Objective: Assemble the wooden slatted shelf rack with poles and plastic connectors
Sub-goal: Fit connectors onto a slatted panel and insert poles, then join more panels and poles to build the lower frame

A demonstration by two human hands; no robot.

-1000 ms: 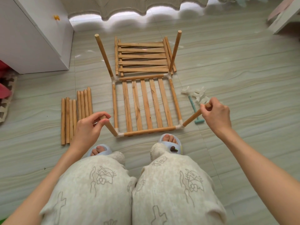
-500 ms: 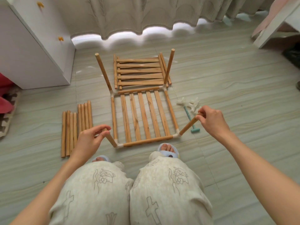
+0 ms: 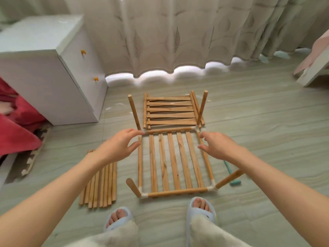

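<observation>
Both hands have let go of the near poles and now reach, fingers spread and empty, left hand [image 3: 119,146] and right hand [image 3: 217,145] flanking the pale wooden slatted shelf panel [image 3: 173,161] between them, likely to reposition it

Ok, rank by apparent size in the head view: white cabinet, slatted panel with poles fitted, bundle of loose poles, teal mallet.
1. white cabinet
2. slatted panel with poles fitted
3. bundle of loose poles
4. teal mallet, partly hidden by the right forearm, so only its visible part counts.
</observation>
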